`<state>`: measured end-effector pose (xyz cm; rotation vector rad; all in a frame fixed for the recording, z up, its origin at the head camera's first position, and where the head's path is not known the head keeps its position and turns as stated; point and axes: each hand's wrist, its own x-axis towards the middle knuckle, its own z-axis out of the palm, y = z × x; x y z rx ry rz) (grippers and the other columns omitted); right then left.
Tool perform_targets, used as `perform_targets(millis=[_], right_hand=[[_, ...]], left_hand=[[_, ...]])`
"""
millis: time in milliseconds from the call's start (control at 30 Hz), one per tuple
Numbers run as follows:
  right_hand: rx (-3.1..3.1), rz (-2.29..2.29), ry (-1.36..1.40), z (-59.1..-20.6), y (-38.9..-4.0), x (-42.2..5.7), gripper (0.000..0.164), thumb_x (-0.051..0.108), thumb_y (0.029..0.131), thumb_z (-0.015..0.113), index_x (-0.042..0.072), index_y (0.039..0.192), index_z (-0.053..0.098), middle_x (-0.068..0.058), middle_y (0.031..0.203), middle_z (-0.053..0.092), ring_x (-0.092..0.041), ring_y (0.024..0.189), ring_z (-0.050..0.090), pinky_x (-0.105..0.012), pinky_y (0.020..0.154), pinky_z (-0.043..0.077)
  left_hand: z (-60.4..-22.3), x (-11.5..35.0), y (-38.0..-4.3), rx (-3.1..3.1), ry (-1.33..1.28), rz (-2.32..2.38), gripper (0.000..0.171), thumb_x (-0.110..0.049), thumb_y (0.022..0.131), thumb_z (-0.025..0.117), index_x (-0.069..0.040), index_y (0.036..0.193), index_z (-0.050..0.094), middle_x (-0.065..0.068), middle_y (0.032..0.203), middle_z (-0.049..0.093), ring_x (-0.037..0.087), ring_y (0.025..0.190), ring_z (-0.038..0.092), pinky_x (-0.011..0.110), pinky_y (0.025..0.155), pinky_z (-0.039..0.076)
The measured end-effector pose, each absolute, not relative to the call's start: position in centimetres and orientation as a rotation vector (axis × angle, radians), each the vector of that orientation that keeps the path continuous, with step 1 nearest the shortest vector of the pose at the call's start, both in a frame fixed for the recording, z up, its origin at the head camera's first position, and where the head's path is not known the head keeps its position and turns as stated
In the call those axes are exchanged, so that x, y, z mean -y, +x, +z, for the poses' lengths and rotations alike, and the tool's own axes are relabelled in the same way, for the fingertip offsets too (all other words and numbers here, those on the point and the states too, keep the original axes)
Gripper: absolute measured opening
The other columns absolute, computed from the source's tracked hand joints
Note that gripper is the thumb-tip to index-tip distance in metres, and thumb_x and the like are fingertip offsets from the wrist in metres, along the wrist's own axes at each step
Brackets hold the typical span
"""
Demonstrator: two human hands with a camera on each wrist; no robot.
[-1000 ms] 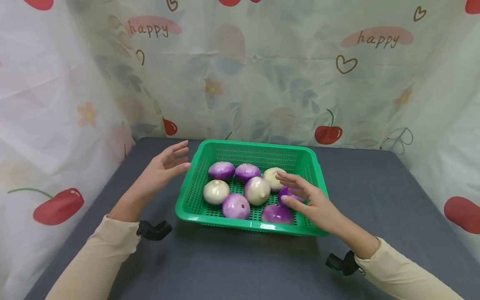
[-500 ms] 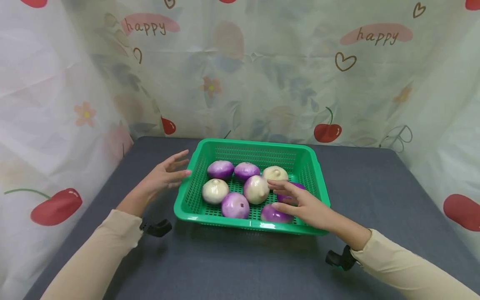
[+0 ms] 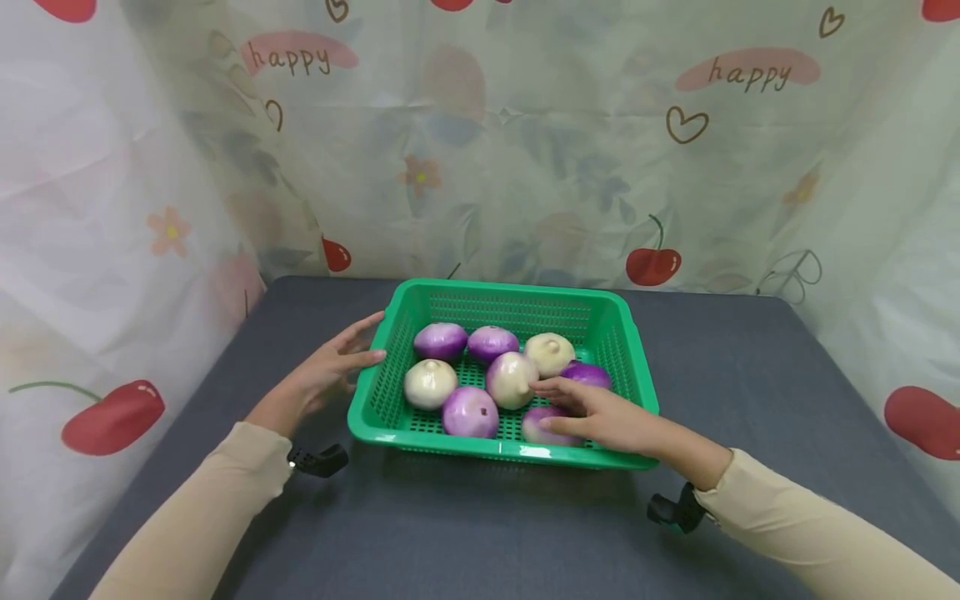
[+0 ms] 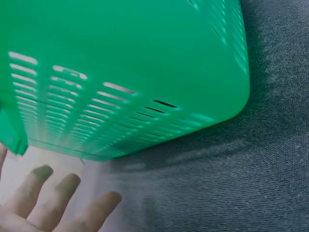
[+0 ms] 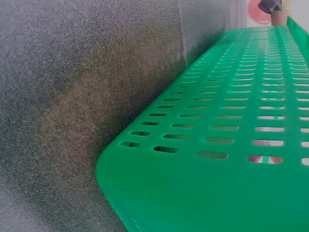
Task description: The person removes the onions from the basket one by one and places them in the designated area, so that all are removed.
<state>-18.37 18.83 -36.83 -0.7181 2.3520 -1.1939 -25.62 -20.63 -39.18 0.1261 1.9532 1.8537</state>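
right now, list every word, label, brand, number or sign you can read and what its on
"happy": left pink patch of the printed curtain.
"happy": right pink patch, same curtain.
No readable text on the basket, onions or black wrist devices.

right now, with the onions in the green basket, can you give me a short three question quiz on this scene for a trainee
1. How many onions show inside the basket in the head view?
2. True or false: the left hand is at the left side of the basket.
3. The right hand is over which spot?
a) the basket's back left corner
b) the onion at the front right
c) the cloth beyond the basket

Key:
1. Eight, some partly hidden
2. True
3. b
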Motion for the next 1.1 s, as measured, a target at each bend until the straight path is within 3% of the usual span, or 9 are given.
perform_targets(millis=[233, 500, 900, 1100], right_hand=[[-2.398, -1.041, -0.712, -36.9, -18.7, -18.8, 0.059, 0.033, 0.094, 0.063, 0.01, 0.145, 0.044, -0.009, 0.145, 0.048, -0.026, 0.13, 0.046, -0.047, 0.106, 0.04], [-2.367, -0.955, -0.596, -37.0, -18.6, -18.7, 0.061, 0.032, 0.092, 0.066, 0.022, 0.147, 0.041, -0.004, 0.143, 0.046, -0.023, 0.124, 0.045, -0.043, 0.1, 0.041], [-2.351, -0.94, -0.634, -37.1, -18.8, -18.7, 0.062, 0.03, 0.093, 0.066, 0.021, 0.148, 0.039, -0.006, 0.143, 0.045, -0.026, 0.124, 0.044, -0.045, 0.101, 0.041], [-2.354, -0.94, -0.663, -37.4, -19.0, -18.8, 0.062, 0.03, 0.092, 0.066, 0.02, 0.148, 0.039, -0.007, 0.143, 0.045, -0.026, 0.126, 0.044, -0.047, 0.102, 0.04]], left_hand=[[-39.4, 20.5, -25.3, -1.751, 0.106, 1.953, 0.075, -0.016, 0.1, 0.055, -0.043, 0.154, 0.011, 0.014, 0.16, 0.013, 0.041, 0.133, 0.041, 0.054, 0.095, 0.048], [-39.5, 20.5, -25.1, -1.656, 0.119, 2.012, 0.073, -0.016, 0.102, 0.05, -0.045, 0.153, 0.008, 0.016, 0.161, 0.008, 0.046, 0.138, 0.03, 0.052, 0.094, 0.049], [-40.5, 20.7, -25.5, -1.664, 0.125, 2.016, 0.069, -0.017, 0.103, 0.048, -0.047, 0.153, 0.01, 0.015, 0.16, 0.011, 0.037, 0.129, 0.045, 0.05, 0.092, 0.051], [-40.5, 20.7, -25.6, -1.662, 0.124, 2.016, 0.069, -0.017, 0.103, 0.047, -0.047, 0.153, 0.01, 0.016, 0.16, 0.011, 0.039, 0.131, 0.043, 0.05, 0.092, 0.05]])
